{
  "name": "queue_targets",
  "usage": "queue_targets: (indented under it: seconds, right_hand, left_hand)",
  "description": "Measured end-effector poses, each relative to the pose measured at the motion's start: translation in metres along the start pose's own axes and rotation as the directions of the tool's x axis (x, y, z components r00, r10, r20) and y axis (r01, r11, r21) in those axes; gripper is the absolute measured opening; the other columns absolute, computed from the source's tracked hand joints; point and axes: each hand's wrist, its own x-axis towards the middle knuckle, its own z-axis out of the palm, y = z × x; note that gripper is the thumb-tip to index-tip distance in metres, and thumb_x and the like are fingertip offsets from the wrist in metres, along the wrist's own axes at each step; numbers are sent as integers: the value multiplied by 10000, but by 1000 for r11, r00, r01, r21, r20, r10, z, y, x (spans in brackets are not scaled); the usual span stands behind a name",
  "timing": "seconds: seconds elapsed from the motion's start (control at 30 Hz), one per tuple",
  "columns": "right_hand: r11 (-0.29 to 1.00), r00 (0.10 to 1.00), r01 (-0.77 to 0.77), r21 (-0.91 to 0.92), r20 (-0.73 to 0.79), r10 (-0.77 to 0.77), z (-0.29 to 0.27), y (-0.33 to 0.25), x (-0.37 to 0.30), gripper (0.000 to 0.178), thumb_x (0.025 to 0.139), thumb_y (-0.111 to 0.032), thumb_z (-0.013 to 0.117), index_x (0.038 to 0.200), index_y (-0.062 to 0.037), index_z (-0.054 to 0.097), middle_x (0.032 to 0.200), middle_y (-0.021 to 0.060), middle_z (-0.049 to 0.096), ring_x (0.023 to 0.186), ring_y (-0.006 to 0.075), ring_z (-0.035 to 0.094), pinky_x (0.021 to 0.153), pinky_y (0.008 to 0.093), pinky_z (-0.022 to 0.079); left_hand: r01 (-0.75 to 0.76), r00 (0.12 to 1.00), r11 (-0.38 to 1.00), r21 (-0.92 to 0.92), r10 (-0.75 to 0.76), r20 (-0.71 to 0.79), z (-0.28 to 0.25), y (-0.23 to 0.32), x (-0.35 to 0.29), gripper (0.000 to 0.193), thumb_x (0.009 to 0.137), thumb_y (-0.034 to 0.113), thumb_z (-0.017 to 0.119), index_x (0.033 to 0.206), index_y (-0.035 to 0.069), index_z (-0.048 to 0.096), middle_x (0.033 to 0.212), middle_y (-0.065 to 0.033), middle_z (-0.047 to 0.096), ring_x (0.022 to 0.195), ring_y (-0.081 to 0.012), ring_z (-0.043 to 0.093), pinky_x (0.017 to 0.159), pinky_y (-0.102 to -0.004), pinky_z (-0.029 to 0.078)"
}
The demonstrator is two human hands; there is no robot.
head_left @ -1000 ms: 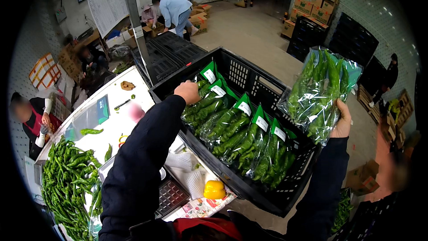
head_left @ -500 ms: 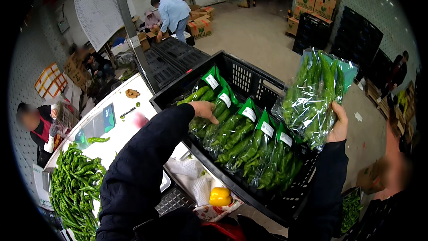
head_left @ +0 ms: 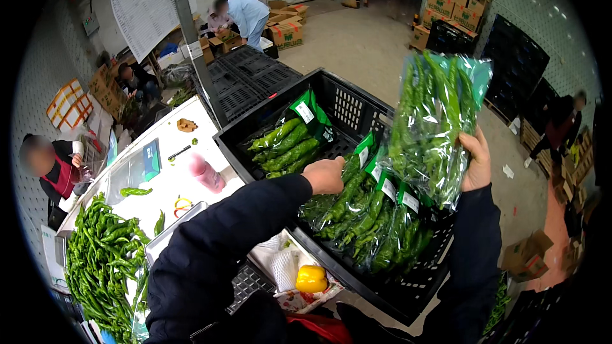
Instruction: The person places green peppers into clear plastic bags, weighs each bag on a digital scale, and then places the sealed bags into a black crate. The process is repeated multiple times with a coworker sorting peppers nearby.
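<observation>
My right hand (head_left: 477, 158) holds up a clear bag of long green peppers (head_left: 433, 114), gripped by its side edge above the crate's right end. Reaching into the black plastic crate (head_left: 331, 89), my left hand (head_left: 325, 175) has its fingers curled against a bagged pack of green peppers (head_left: 347, 200); the fingertips are partly hidden. More packs with green tops and white labels lean tightly together to its right. One pack (head_left: 284, 146) lies by itself at the crate's left end, with a gap between it and my left hand.
At left, a white table (head_left: 172, 124) bears a heap of loose green peppers (head_left: 105, 261), scissors (head_left: 183, 205) and a pen (head_left: 182, 153). A yellow bell pepper (head_left: 311, 278) sits below the crate. Stacked black crates (head_left: 248, 76) stand behind; several people are around, with cardboard boxes (head_left: 468, 6) at back right.
My left hand has moved right inside the crate, and packs have shifted right with it, opening a gap beside the leftmost pack. The raised bag has moved slightly left and up.
</observation>
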Motion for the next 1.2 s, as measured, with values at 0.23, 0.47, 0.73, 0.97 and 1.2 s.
queue_targets:
  seconds: [0.23, 0.47, 0.73, 0.97, 1.2]
  right_hand:
    - [781, 896, 326, -533, 437, -76, 87, 4, 73, 473, 761, -99, 667, 1192, 12, 507, 1112, 88, 599, 996, 181, 570, 872, 304, 443]
    - [113, 490, 801, -588, 752, 440, 150, 89, 111, 311, 743, -3, 618, 1032, -72, 527, 866, 197, 644, 858, 389, 624, 697, 437, 478]
    - [162, 517, 771, -616, 753, 407, 136, 132, 92, 343, 791, -64, 652, 1133, -57, 628, 942, 180, 688, 857, 350, 662, 757, 409, 521]
    - [288, 712, 571, -769, 638, 294, 164, 37, 61, 254, 880, -101, 576, 1078, 45, 639, 914, 126, 700, 843, 177, 663, 772, 299, 511]
    - [385, 621, 657, -648, 755, 211, 217, 20, 6, 229, 846, -139, 618, 1003, 20, 669, 877, 161, 697, 753, 266, 658, 709, 340, 503]
  left_hand:
    - [5, 1000, 1000, -26, -5, -17, 2, 3, -1, 310, 805, 125, 558, 1068, -25, 497, 1008, -245, 663, 987, -393, 641, 809, -463, 508]
    - [-22, 1000, 1000, 5, 22, -4, -4, 7, -7, 378, 793, 122, 582, 1126, -33, 495, 1007, -231, 668, 984, -383, 645, 815, -455, 513]
    - [39, 997, 986, 161, -27, -77, -6, 1, -8, 340, 799, 169, 634, 1104, 26, 580, 1049, -152, 690, 982, -303, 677, 791, -412, 538]
    - [37, 995, 964, 264, -10, -102, -25, -29, -25, 340, 776, 280, 673, 1047, 74, 656, 976, -142, 700, 933, -323, 675, 767, -439, 540]
    - [13, 787, 999, 43, 16, -616, -47, -34, -162, 313, 828, 352, 674, 934, 61, 625, 772, -174, 660, 774, -374, 651, 659, -486, 507]
